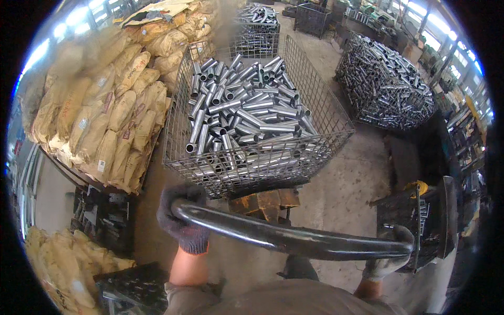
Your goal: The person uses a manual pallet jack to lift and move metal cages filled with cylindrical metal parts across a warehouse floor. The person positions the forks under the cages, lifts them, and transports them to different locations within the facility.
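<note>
A thick, glossy black handlebar [294, 239], slightly bowed, crosses in front of my body. My left hand [176, 212], in a dark knit glove with an orange-edged cuff, is wrapped round its left end. At the right end my right hand [386, 265], in a paler, dirty glove, grips the bar; part of its fingers is hidden behind it. Just beyond the bar stands a wire mesh cage [252, 168] heaped with short, shiny metal tubes [247, 105]. Below the cage's near side shows a worn orange-yellow metal body [265, 202]. Whether the bar joins it is hidden.
Stacked tan paper sacks [113, 113] rise at the left, with more sacks [65, 268] lower down. Another tube-filled cage [386, 79] stands at the far right, and a further one [257, 31] behind. Near my right hand is a dark metal bin [396, 210]. Concrete floor [338, 173] runs between.
</note>
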`<state>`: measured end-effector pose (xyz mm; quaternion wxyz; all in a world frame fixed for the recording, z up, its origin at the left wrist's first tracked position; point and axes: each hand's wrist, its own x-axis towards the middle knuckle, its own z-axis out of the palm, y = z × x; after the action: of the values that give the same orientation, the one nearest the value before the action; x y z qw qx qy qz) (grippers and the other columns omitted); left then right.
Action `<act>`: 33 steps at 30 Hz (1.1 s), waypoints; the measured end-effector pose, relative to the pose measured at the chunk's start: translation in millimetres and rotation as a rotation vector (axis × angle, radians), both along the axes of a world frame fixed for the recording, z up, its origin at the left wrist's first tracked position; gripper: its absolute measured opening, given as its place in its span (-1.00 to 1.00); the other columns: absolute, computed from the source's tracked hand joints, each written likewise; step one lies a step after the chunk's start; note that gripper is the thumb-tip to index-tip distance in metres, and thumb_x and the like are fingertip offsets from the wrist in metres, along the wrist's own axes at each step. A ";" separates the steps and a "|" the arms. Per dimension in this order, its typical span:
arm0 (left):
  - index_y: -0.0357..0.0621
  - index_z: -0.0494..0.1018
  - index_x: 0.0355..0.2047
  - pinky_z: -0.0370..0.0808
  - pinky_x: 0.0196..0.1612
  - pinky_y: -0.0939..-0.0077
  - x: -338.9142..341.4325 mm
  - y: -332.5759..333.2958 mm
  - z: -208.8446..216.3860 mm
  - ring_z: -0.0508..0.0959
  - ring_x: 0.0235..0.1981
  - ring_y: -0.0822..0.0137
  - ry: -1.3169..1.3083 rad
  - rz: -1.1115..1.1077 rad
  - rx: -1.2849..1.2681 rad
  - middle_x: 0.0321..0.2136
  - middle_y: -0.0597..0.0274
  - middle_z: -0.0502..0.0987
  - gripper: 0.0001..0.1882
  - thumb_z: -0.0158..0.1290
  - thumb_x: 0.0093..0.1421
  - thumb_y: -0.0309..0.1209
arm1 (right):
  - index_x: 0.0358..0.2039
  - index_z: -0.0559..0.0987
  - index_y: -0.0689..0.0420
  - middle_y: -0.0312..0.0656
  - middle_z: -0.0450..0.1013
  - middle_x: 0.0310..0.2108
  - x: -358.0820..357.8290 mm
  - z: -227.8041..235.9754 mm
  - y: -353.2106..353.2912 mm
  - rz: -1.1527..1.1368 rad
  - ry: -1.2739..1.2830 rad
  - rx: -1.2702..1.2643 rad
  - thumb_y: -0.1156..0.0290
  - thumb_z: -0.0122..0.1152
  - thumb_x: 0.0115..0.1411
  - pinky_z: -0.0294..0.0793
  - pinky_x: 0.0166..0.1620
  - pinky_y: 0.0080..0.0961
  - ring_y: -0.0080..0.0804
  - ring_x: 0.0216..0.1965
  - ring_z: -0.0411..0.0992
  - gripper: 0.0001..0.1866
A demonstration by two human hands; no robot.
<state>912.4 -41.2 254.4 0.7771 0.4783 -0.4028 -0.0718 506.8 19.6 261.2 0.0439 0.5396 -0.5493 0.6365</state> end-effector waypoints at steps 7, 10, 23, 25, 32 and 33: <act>-0.41 0.49 -0.26 0.53 -0.45 0.49 1.8 -17.3 30.0 0.56 -0.51 0.34 0.043 -0.010 0.060 -0.48 0.08 0.57 -0.60 0.23 0.18 -0.22 | 0.02 0.46 0.36 -0.33 0.41 -0.37 9.3 41.9 -65.0 0.317 -0.173 0.049 0.12 0.34 0.24 0.29 -0.45 -0.75 -0.66 -0.46 0.34 -0.43; -0.41 0.48 -0.27 0.53 -0.45 0.49 -2.3 -39.3 43.8 0.55 -0.53 0.33 -0.049 0.054 0.053 -0.48 0.05 0.56 -0.59 0.18 0.23 -0.19 | 0.02 0.45 0.36 -0.34 0.41 -0.41 5.4 54.1 -99.9 0.270 -0.163 0.068 0.03 0.39 0.18 0.31 -0.44 -0.74 -0.67 -0.48 0.34 -0.34; -0.35 0.50 -0.23 0.56 -0.28 0.51 41.1 -172.3 74.5 0.63 -0.39 0.38 -0.193 0.249 0.083 -0.41 0.17 0.63 -0.38 0.27 0.16 0.08 | -0.04 0.52 0.33 -0.13 0.57 -0.22 40.1 102.4 -257.4 0.445 -0.153 0.211 0.40 0.26 0.07 0.53 -0.02 -0.42 -0.41 -0.20 0.55 -0.56; -0.35 0.49 -0.21 0.56 -0.24 0.53 53.6 -197.1 75.3 0.63 -0.36 0.38 -0.143 0.179 0.097 -0.38 0.17 0.64 -0.43 0.27 0.18 0.02 | -0.04 0.52 0.34 -0.14 0.57 -0.23 47.9 104.2 -290.3 0.409 -0.060 0.164 0.48 0.23 0.08 0.53 -0.01 -0.44 -0.43 -0.20 0.55 -0.59; -0.28 0.51 -0.16 0.58 -0.20 0.41 51.1 -271.9 81.3 0.65 -0.34 0.30 -0.057 0.156 0.134 -0.36 0.13 0.64 -0.69 0.27 0.12 -0.40 | -0.08 0.58 0.30 -0.15 0.62 -0.27 64.1 100.4 -441.0 0.356 0.016 0.190 0.53 0.26 0.21 0.55 -0.08 -0.46 -0.47 -0.23 0.58 -0.74; -0.26 0.51 -0.17 0.58 -0.22 0.38 45.5 -282.9 87.3 0.66 -0.36 0.25 -0.072 0.158 0.184 -0.38 0.10 0.64 -0.70 0.26 0.11 -0.42 | -0.09 0.60 0.29 -0.14 0.63 -0.27 65.9 103.4 -474.8 0.346 0.036 0.190 0.51 0.26 0.22 0.55 -0.09 -0.45 -0.45 -0.24 0.59 -0.75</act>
<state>957.9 -324.1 341.7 0.7183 0.5800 -0.3830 -0.0295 572.7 -455.1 364.6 -0.1078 0.6389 -0.5051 0.5701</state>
